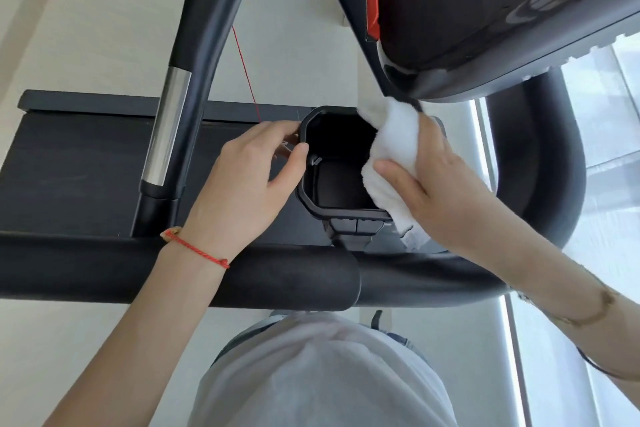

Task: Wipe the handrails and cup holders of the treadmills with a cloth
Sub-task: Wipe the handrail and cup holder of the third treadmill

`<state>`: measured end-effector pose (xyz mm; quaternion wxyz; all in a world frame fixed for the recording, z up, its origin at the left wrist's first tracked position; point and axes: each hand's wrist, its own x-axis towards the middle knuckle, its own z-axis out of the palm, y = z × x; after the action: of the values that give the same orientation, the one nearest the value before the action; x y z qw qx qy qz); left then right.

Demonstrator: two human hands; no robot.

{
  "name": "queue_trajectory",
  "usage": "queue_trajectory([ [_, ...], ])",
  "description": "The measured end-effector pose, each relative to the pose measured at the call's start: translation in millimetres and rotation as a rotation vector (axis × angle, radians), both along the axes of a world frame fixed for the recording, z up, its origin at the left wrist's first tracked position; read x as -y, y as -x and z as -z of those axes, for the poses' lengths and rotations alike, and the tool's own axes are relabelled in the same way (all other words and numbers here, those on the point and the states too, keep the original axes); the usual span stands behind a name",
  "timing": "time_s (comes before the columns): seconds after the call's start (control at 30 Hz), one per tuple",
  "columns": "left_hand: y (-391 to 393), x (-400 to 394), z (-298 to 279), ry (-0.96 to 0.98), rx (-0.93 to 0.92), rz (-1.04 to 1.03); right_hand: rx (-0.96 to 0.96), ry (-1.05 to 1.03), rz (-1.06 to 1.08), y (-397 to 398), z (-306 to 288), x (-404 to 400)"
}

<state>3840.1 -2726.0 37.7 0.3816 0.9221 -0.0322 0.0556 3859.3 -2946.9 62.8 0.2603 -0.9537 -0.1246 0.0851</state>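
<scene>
A black treadmill seen from above: its console at upper right, its padded handrail running across the lower middle. Between them sits a black cup holder, octagonal and open at the top. The right hand grips a white cloth, pressing it on the cup holder's right rim. The left hand holds the left rim, thumb on its edge. A red string bracelet circles the left wrist.
</scene>
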Motion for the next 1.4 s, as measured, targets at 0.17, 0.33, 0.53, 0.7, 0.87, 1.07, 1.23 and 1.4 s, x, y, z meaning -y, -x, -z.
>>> queue_trajectory([
  [0.17, 1, 0, -1, -0.022, 0.001, 0.003, -0.097, 0.047, 0.075, -28, 3, -7],
  [0.33, 2, 1, -1, -0.014, -0.016, 0.009, -0.073, -0.012, 0.151, -33, 5, -9],
  [0.53, 1, 1, -2, -0.006, -0.014, 0.011, -0.180, -0.071, 0.192, 8, 7, 1],
  [0.7, 1, 1, -2, -0.022, -0.010, 0.013, -0.313, -0.094, 0.203, -34, 1, -5],
  [0.87, 2, 1, -1, -0.021, -0.008, 0.017, -0.214, -0.112, 0.191, -37, 5, -6],
  [1.07, 1, 0, 0, -0.009, -0.001, 0.014, 0.027, -0.143, 0.099, 13, 3, 5],
  [1.23, 1, -1, 1, -0.001, 0.000, 0.024, 0.065, -0.144, -0.408, 22, -18, 22],
  [1.4, 1, -1, 1, -0.006, -0.002, 0.024, -0.037, 0.024, -0.733, 9, -29, 13],
])
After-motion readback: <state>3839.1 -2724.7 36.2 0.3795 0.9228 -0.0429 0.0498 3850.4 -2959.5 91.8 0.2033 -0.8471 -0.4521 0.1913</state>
